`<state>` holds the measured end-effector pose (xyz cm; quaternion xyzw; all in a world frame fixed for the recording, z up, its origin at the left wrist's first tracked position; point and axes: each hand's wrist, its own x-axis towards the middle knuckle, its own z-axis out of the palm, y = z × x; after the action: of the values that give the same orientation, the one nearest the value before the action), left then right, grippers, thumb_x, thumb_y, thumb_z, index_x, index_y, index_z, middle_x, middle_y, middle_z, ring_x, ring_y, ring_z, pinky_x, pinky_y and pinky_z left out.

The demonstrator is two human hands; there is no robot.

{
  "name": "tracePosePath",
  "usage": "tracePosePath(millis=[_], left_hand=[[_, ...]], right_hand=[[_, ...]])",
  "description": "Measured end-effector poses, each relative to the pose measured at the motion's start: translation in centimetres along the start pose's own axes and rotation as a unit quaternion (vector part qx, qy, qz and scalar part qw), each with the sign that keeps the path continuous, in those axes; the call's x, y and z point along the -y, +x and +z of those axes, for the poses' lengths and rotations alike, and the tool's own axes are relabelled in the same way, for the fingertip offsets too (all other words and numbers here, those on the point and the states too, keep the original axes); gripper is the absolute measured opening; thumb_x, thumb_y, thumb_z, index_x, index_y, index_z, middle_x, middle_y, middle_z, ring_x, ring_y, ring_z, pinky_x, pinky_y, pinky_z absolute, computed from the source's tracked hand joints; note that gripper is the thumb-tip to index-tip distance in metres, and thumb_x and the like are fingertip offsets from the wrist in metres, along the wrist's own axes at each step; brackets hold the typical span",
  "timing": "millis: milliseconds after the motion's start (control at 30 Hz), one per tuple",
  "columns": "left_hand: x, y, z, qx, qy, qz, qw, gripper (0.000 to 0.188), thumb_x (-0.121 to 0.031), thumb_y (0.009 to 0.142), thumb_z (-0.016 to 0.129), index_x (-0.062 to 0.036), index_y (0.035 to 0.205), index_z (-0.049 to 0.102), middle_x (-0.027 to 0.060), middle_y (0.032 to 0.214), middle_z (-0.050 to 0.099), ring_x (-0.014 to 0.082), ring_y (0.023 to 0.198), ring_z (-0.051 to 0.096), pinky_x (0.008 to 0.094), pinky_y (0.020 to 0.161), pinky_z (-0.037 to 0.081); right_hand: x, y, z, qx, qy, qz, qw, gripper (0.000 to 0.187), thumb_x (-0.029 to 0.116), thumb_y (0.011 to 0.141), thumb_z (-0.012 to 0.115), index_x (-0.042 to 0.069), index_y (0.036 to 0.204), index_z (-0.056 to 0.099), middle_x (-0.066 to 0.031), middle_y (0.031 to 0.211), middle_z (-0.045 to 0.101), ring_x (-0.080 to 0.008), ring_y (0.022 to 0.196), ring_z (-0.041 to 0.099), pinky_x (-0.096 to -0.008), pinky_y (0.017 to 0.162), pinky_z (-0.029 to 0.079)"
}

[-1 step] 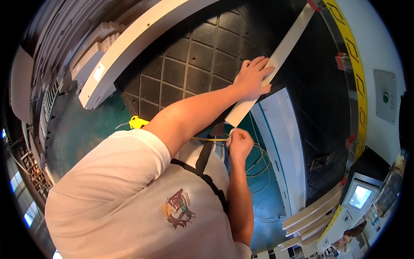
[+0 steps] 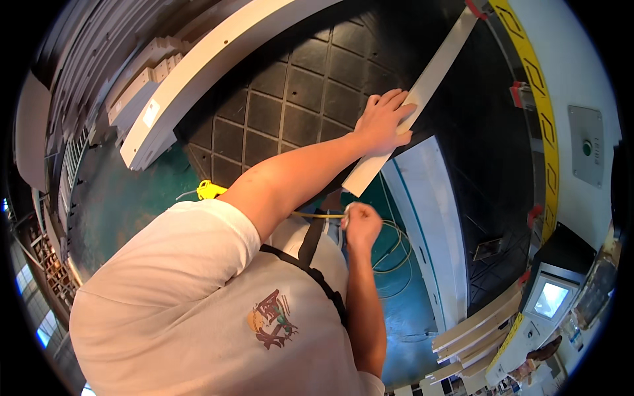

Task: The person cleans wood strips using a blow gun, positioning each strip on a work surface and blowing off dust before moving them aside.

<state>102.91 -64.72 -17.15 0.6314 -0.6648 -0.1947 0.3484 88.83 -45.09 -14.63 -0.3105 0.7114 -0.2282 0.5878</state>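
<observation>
A long, narrow white board [image 2: 439, 59] lies slantwise on a black work surface, its near end jutting past the edge. My left hand [image 2: 382, 123] rests palm down across this board with its fingers spread and its thumb apart. Just below the board's near end, my right hand [image 2: 364, 224] is closed, pinching a small pale thing [image 2: 347, 211] mostly hidden by the fingers. A thin yellow hose [image 2: 317, 215] runs up to that hand from the left; whether it is gripped cannot be made out.
Beside my left arm hangs a yellow air blow gun [image 2: 210, 190]. White panels [image 2: 224, 56] are stacked at upper left. A large white panel [image 2: 429, 198] stands right of my hands. Machine with yellow strip [image 2: 545, 125], green button [image 2: 587, 148] and screen [image 2: 551, 299] at right; boards [image 2: 472, 330] below.
My right hand and its small pale thing have shifted slightly left and down, away from the board's end. My left hand stays in place on the board.
</observation>
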Motion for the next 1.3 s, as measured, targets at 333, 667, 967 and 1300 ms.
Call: tracePosePath(millis=[333,667,967,1300], left_hand=[[2.1,0.8,-5.5,0.107,0.061,0.025,0.992,0.067,-0.029,0.075,0.078,-0.0113,0.137,0.062,0.0214,0.153,0.052,0.0391,0.147,0.040,0.0494,0.118,0.033],[10.1,-5.2,-17.6,0.115,0.110,-0.018,0.987,0.066,-0.013,0.072,0.073,-0.0115,0.137,0.060,0.0114,0.144,0.059,0.0358,0.127,0.055,0.0471,0.104,0.046],[9.2,-12.9,-20.3,-0.006,0.146,-0.132,0.980,0.071,-0.020,0.076,0.088,-0.0129,0.141,0.059,0.0120,0.134,0.060,0.0343,0.126,0.054,0.0468,0.106,0.044],[9.2,-16.2,-24.5,0.009,0.157,-0.115,0.981,0.067,-0.008,0.072,0.087,-0.0065,0.134,0.062,0.0136,0.128,0.063,0.0373,0.119,0.056,0.0467,0.102,0.046]], right_hand=[[5.2,-1.7,-5.4,0.039,0.054,-0.076,0.995,0.015,0.009,0.098,0.070,-0.002,0.108,0.071,-0.0063,0.092,0.072,-0.0116,0.079,0.068,-0.0245,0.071,0.055],[25.0,-6.0,-18.0,-0.039,-0.272,-0.467,0.840,0.013,-0.008,0.083,0.069,-0.001,0.093,0.065,-0.0105,0.093,0.065,-0.0219,0.088,0.066,-0.0342,0.083,0.053],[35.9,-7.3,-23.3,-0.270,-0.367,-0.652,0.606,0.016,-0.008,0.088,0.074,-0.001,0.101,0.069,-0.0136,0.108,0.067,-0.0295,0.096,0.066,-0.0395,0.085,0.054],[39.2,-4.4,-25.7,-0.402,-0.309,-0.704,0.497,0.014,-0.005,0.090,0.077,-0.001,0.101,0.070,-0.0130,0.106,0.070,-0.0291,0.098,0.068,-0.0404,0.088,0.055]])
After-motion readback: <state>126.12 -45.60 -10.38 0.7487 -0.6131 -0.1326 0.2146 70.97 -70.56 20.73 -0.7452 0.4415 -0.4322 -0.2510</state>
